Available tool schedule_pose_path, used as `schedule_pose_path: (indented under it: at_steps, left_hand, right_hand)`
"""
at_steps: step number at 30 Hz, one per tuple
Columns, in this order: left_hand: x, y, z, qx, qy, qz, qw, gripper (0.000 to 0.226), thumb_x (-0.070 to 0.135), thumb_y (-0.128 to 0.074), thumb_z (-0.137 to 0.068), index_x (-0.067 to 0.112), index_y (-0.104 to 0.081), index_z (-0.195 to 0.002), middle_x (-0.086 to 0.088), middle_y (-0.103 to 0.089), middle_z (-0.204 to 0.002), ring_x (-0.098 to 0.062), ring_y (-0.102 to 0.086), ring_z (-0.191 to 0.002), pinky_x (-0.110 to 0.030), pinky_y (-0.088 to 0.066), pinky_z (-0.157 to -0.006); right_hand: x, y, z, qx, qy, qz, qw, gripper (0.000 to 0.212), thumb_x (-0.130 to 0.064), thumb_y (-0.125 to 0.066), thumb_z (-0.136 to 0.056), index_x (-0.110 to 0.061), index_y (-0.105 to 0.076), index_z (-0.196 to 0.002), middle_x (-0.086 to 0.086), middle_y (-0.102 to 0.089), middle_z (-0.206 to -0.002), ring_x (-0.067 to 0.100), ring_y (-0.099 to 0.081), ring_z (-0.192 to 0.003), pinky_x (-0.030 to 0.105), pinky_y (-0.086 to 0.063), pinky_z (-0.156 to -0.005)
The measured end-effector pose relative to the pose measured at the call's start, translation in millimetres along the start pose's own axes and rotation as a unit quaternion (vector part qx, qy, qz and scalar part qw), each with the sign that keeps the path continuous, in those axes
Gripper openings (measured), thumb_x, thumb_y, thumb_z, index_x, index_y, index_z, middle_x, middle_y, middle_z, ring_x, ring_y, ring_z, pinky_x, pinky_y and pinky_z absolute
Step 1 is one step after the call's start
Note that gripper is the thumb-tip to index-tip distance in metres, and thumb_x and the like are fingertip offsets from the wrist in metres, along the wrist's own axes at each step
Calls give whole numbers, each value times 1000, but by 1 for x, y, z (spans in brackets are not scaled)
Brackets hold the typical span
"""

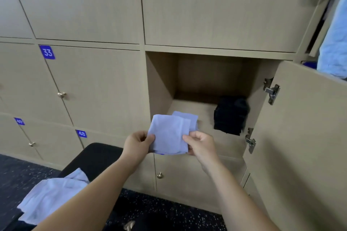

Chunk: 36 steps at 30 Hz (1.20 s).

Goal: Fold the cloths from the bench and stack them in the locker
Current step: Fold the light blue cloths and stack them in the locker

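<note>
The far edge of the folded pale-blue cloth (169, 134) overlaps a second pale-blue layer (187, 118) at the mouth of the open locker (161, 80). I cannot tell whether that layer belongs to the same cloth or is another one lying on the locker floor. Most fingers of both grips are hidden under the cloth. A hanging blue fabric (334, 33) at the upper right is cut off by the frame edge, and the left forearm covers part of the crumpled white cloth (50, 193) on the black counter (97, 155).

The left grip (138, 145) pinches the cloth's left edge, thumb on top and fingers curled beneath. The right grip (200, 145) pinches the right edge the same way. Both arms reach forward, holding the cloth just in front of the locker, about level with its floor.

Inside, a folded black stack (230, 116) sits at the right, near the side wall. The locker door (300, 137) stands swung open to the right, two metal hinges showing. Around it are closed wood-tone doors with blue labels 33 and 48. The floor (169, 210) is dark and speckled.
</note>
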State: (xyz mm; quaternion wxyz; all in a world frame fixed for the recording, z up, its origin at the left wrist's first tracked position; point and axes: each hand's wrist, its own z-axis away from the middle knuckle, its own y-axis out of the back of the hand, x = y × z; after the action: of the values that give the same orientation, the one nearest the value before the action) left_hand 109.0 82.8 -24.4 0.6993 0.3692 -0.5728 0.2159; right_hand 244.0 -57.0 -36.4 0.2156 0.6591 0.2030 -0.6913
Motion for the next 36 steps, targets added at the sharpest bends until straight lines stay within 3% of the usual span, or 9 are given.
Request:
schedule_pose_path:
  at_steps: [2, 4, 7, 10, 14, 20, 25, 30, 36]
  left_hand:
    - [-1, -11, -14, -11, -4, -28, 1000, 22, 17, -55, -94, 0, -68, -89, -17, -68, -78, -23, -60, -71, -41, -56, -74]
    - [1, -22, -28, -29, -1, -53, 998, 19, 16, -55, -93, 7, -70, -87, -11, -68, -76, -23, -61, -72, -46, -56, -81]
    - [3, -39, -57, -55, 5, -65, 996, 24, 23, -55, -82, 3, -66, -89, -8, -61, -75, -22, -56, -70, -52, -55, -84]
    - [9, -55, -88, -59, 8, -65, 996, 16, 11, -55, -91, -1, -66, -93, -9, -60, -75, -22, -54, -70, -37, -57, -72]
    - [16, -71, -130, -43, -6, -70, 997, 13, 7, -58, -93, 10, -70, -96, -1, -68, -76, -13, -59, -62, -14, -43, -47]
    - [10, -88, -182, -41, -29, -80, 996, 9, 15, -67, -91, 13, -72, -98, -4, -74, -90, -17, -67, -79, -20, -50, -66]
    - [-10, -97, -207, -51, -23, -88, 995, 13, 18, -68, -91, 14, -71, -102, -2, -74, -93, -21, -69, -89, -38, -55, -87]
    - [-21, -100, -216, -53, -22, -82, 995, 18, 20, -68, -91, 15, -70, -109, 2, -73, -95, -16, -69, -87, -31, -55, -82]
    - [-34, -99, -217, -49, -28, -105, 993, 26, 20, -70, -90, 13, -69, -115, 2, -72, -97, -16, -68, -89, -34, -55, -86]
  right_hand:
    - [9, 5, -15, 22, 0, 4, 1000, 22, -5, -65, -85, 15, -57, -84, 10, -55, -72, 18, -50, -67, 30, -44, -59]
    - [16, 9, -31, 43, 2, 14, 999, 28, -9, -68, -81, 16, -55, -80, 8, -50, -67, 18, -44, -66, 33, -40, -62]
    - [27, 14, -60, 79, 0, 47, 996, 22, -11, -69, -80, 4, -59, -67, 4, -52, -61, 17, -46, -63, 37, -46, -63]
    - [29, 19, -92, 100, 3, 74, 992, 28, -11, -69, -81, -14, -56, -56, -4, -51, -52, 16, -46, -59, 37, -47, -62]
    - [24, 24, -136, 108, 4, 89, 990, 22, -10, -70, -81, -7, -62, -62, 0, -56, -56, 16, -48, -57, 35, -43, -61]
    - [36, 28, -187, 131, -16, 129, 983, 24, -15, -73, -81, -17, -62, -59, 10, -66, -67, 24, -59, -63, 48, -55, -69]
    - [55, 25, -201, 131, -21, 147, 980, 20, -16, -71, -82, -11, -65, -63, 12, -67, -65, 20, -58, -62, 48, -56, -70]
    - [59, 23, -206, 131, -23, 147, 980, 14, -17, -70, -81, -9, -68, -69, 14, -71, -77, 34, -68, -75, 53, -57, -69]
    - [64, 23, -202, 121, -17, 153, 981, 19, -17, -71, -81, -25, -67, -65, -2, -73, -70, 24, -71, -73, 49, -59, -72]
